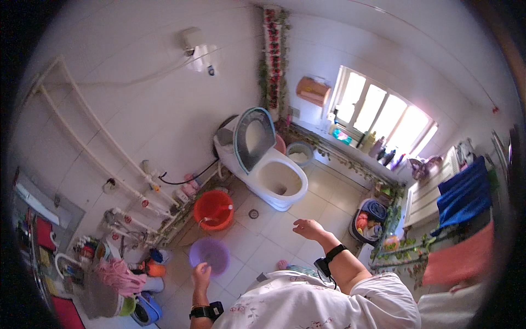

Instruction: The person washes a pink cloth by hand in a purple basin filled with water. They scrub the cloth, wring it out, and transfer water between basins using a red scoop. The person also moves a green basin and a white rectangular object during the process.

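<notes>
My left hand (201, 276), its fingers bent, overlaps the near rim of a purple plastic basin (215, 251). Whether it grips that rim or only passes above it cannot be told. Out in front over the tiled floor, my right hand (308, 228) is empty, with loosely bent fingers. Ahead of it stands a white toilet (283, 201) with lid and seat raised; a covering lines the raised part. An orange-red bucket (201, 222) sits between the toilet and the basin, with a light-coloured object in it. A round floor drain (253, 214) lies beside the bucket.
White pipes (94, 127) run along the left wall. At the lower left, a pink cloth (121, 277) hangs near the washbasin. On the right are a dark basket of cloths (365, 226), a radiator (431, 187) and a blue towel (464, 197). Bottles (370, 142) line the windowsill.
</notes>
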Available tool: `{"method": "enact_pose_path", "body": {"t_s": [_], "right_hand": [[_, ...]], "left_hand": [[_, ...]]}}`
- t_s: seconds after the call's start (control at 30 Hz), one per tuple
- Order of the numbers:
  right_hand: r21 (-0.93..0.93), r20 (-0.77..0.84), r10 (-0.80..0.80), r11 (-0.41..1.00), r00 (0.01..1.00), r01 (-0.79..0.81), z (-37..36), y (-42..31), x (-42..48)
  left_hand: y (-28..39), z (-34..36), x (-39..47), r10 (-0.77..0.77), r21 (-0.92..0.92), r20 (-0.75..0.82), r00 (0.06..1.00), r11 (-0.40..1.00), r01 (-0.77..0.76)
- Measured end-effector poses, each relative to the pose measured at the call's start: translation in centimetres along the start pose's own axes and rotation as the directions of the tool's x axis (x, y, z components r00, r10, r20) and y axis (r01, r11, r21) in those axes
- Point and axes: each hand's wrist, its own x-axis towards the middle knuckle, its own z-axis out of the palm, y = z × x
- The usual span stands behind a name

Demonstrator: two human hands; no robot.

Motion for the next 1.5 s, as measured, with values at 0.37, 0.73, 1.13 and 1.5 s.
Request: {"method": "enact_pose_path", "body": {"t_s": [0.37,0.73,1.13,1.5], "right_hand": [[-0.173,0.293,-0.261,0.932,0.920,0.319,1.8,0.4,9.5],[0.007,0.547,-0.497,0.807,0.673,0.591,14.9,-6.5,13.8],[0.130,0.694,-0.552,0.727,0.462,0.674,30.4,-24.7,5.5],[0.116,0.746,-0.541,0.680,0.388,0.724,46.8,-38.8,3.4]], "left_hand": [[-0.5,0.2,-7.5,-0.178,-0.064,-0.184,0.967,0.984,0.169],[3.6,-6.9,-21.9,-0.454,0.053,-0.525,0.720,0.827,0.560],[-7.3,-14.8,-34.5,-0.632,-0.313,-0.647,0.428,0.731,0.607],[-15.4,-20.7,-41.1,-0.663,-0.443,-0.720,0.204,0.666,0.600]]}}
